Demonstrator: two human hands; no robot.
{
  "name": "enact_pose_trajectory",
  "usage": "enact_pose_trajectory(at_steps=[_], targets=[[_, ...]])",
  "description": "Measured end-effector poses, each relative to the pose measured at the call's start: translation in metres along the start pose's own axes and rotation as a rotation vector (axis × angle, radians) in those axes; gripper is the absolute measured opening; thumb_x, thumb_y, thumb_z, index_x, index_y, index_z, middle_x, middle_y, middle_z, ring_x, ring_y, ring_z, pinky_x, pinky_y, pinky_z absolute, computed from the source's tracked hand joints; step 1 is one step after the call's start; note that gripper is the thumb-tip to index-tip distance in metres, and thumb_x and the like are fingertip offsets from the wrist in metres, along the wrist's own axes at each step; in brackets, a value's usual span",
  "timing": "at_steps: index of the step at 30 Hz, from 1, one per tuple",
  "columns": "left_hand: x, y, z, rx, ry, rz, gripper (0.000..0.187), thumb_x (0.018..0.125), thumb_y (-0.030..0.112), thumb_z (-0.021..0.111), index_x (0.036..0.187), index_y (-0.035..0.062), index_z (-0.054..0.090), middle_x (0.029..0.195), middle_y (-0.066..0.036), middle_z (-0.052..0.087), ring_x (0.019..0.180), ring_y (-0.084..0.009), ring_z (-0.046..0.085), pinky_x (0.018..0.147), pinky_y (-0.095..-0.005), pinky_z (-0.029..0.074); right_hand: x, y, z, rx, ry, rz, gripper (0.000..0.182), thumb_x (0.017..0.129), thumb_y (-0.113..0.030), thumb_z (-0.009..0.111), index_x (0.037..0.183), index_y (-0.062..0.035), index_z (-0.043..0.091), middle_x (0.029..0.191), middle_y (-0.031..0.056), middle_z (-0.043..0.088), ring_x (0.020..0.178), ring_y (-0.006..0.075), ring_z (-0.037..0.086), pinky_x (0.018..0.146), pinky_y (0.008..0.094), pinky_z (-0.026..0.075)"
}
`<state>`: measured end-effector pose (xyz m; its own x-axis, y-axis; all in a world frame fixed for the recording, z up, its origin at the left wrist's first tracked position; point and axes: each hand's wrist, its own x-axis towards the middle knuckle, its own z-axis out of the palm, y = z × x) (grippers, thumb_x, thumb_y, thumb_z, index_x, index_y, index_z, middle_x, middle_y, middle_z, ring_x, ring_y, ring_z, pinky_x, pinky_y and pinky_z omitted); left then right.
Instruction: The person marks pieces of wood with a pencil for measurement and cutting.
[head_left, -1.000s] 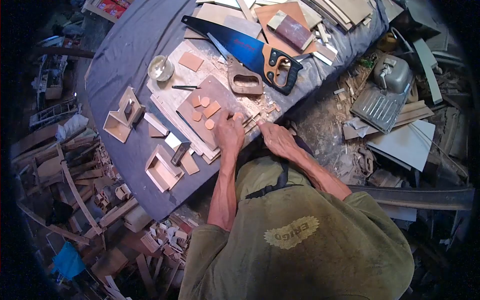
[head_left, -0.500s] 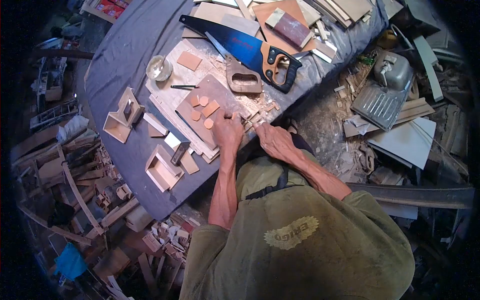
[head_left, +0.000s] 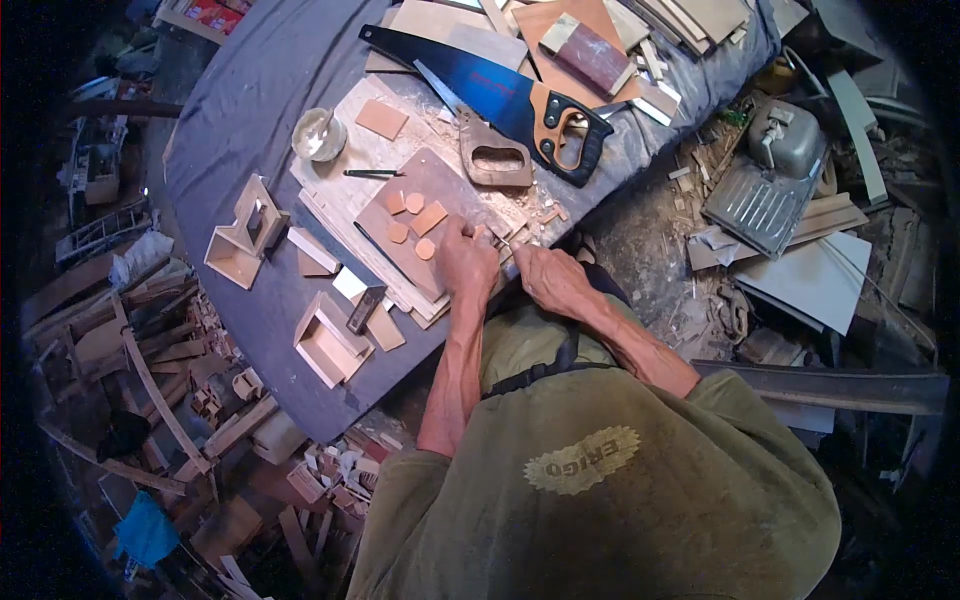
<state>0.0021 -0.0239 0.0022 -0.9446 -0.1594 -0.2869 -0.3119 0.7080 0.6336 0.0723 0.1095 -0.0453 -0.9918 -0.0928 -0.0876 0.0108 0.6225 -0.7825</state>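
Observation:
At the table's near edge, my left hand [head_left: 468, 262] is closed, its fingertips around a small piece of wood [head_left: 482, 232]. Just to its right, my right hand [head_left: 551, 279] is pinched shut on something thin and light that points toward the left fingertips; its kind is too small to tell. Beside my left hand lie small round wooden discs [head_left: 413, 203] and a rectangular wood piece [head_left: 429, 218], on a brown board [head_left: 405, 182]. Beyond the hands rest a wooden-handled saw [head_left: 497, 165] and a larger blue-bladed handsaw [head_left: 480, 88].
A glue jar [head_left: 319, 136] and a dark pencil [head_left: 373, 173] are at the left. Small wooden box frames [head_left: 332, 340] stand on the cloth-covered table [head_left: 235, 330]. A sanding block [head_left: 587, 55] and boards lie at the back. Scrap wood and a metal sink [head_left: 765, 205] crowd the floor.
My left hand has shifted slightly right and its fingers have curled in more. My right hand stays almost in place. The view has turned a little.

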Motion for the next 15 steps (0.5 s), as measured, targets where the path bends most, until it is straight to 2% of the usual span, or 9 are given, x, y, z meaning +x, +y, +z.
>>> enact_pose_trajectory(at_steps=[2,3,4,6,7,10,13,15], targets=[[0.002,0.000,0.000,0.000,0.007,0.032,0.023,0.081,0.016,0.071,0.094,0.0011,0.058,0.086,-0.023,0.066,0.084,-0.0424,0.064,0.073,-0.0474,0.049,-0.002,0.001,0.003,-0.048,0.044,-0.025,0.047,0.104,-0.032,0.036,0.086,0.0031,0.061,0.073,0.0286,0.063,0.069,0.0493,0.062,0.066,0.0561,0.049],[0.002,-0.005,0.000,-0.007,0.011,0.051,0.024,0.081,0.015,0.070,0.097,0.0014,0.058,0.089,-0.023,0.066,0.087,-0.0427,0.064,0.075,-0.0475,0.049,0.001,-0.001,-0.005,-0.030,-0.095,0.061,0.035,0.102,-0.024,0.040,0.094,0.0047,0.058,0.072,0.0290,0.062,0.067,0.0475,0.062,0.064,0.0530,0.050],[0.002,-0.010,0.000,-0.015,0.010,0.070,0.026,0.081,0.015,0.069,0.101,0.0018,0.059,0.093,-0.024,0.066,0.089,-0.0429,0.064,0.077,-0.0475,0.050,0.000,0.003,-0.005,-0.050,-0.084,-0.016,0.030,0.100,-0.021,0.041,0.096,0.0052,0.056,0.072,0.0292,0.061,0.067,0.0464,0.063,0.063,0.0516,0.050],[-0.004,-0.012,-0.003,-0.107,0.066,0.243,0.031,0.082,0.015,0.068,0.108,0.0024,0.058,0.099,-0.025,0.066,0.094,-0.0438,0.063,0.081,-0.0481,0.049,0.000,0.012,-0.005,-0.097,-0.059,-0.170,0.023,0.097,-0.014,0.043,0.102,0.0063,0.052,0.072,0.0295,0.060,0.068,0.0442,0.064,0.062,0.0488,0.051],[-0.007,-0.013,-0.005,-0.151,0.094,0.327,0.034,0.082,0.015,0.068,0.112,0.0027,0.058,0.103,-0.026,0.066,0.096,-0.0443,0.063,0.083,-0.0483,0.049,0.000,0.013,-0.005,-0.110,-0.088,-0.181,0.019,0.093,-0.007,0.045,0.106,0.0069,0.046,0.074,0.0268,0.059,0.069,0.0408,0.064,0.060,0.0455,0.051],[-0.004,-0.025,-0.009,-0.062,-0.047,0.410,0.036,0.082,0.016,0.067,0.114,0.0028,0.058,0.104,-0.028,0.065,0.098,-0.0455,0.062,0.085,-0.0493,0.049,0.002,0.014,-0.005,-0.089,-0.109,-0.166,0.019,0.093,-0.007,0.045,0.106,0.0065,0.048,0.077,0.0273,0.059,0.071,0.0415,0.063,0.061,0.0476,0.051],[-0.009,-0.021,-0.011,-0.034,-0.080,0.288,0.036,0.082,0.017,0.068,0.113,0.0021,0.058,0.103,-0.029,0.065,0.098,-0.0463,0.062,0.084,-0.0500,0.049,-0.003,0.006,-0.009,-0.064,-0.049,-0.158,0.020,0.095,-0.008,0.043,0.107,0.0064,0.048,0.079,0.0280,0.060,0.073,0.0435,0.063,0.063,0.0501,0.051],[-0.009,-0.023,-0.007,0.004,-0.034,0.268,0.037,0.082,0.018,0.068,0.113,0.0016,0.058,0.100,-0.029,0.065,0.095,-0.0464,0.063,0.083,-0.0499,0.049,-0.005,0.004,-0.007,-0.076,-0.033,-0.106,0.020,0.096,-0.010,0.042,0.107,0.0060,0.049,0.081,0.0291,0.061,0.075,0.0450,0.063,0.065,0.0519,0.051]])
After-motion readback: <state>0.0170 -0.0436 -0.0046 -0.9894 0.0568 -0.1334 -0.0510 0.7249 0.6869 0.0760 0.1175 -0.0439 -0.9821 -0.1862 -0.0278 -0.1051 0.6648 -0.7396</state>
